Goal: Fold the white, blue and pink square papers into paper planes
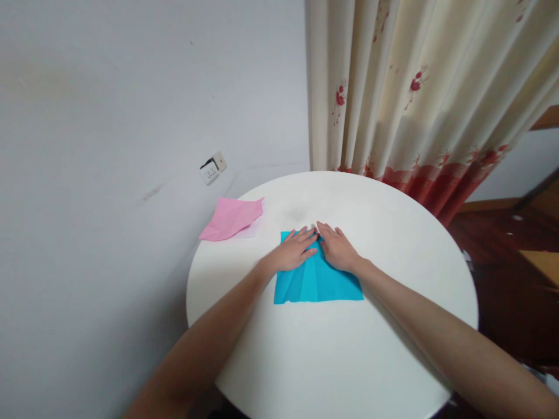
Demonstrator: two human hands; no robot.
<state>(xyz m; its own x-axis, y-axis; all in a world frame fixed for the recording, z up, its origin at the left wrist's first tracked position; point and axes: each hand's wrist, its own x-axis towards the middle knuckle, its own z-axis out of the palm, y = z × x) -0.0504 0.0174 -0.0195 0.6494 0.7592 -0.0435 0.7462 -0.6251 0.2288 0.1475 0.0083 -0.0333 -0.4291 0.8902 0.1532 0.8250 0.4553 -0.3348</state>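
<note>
A blue sheet of paper (317, 283) lies creased near the middle of a round white table (384, 349). My left hand (293, 251) lies flat on its upper left part, fingers pointing toward the far edge. My right hand (337, 249) presses flat on its upper right part. The fingertips of both hands nearly meet at the paper's far edge. Neither hand grips the sheet; both press down on it with fingers extended.
A folded pink paper (231, 218) rests at the table's far left edge. A grey wall with a socket (212, 169) rises behind. A cream curtain with red flowers (419, 99) hangs at the back right, above dark wooden flooring (502, 279).
</note>
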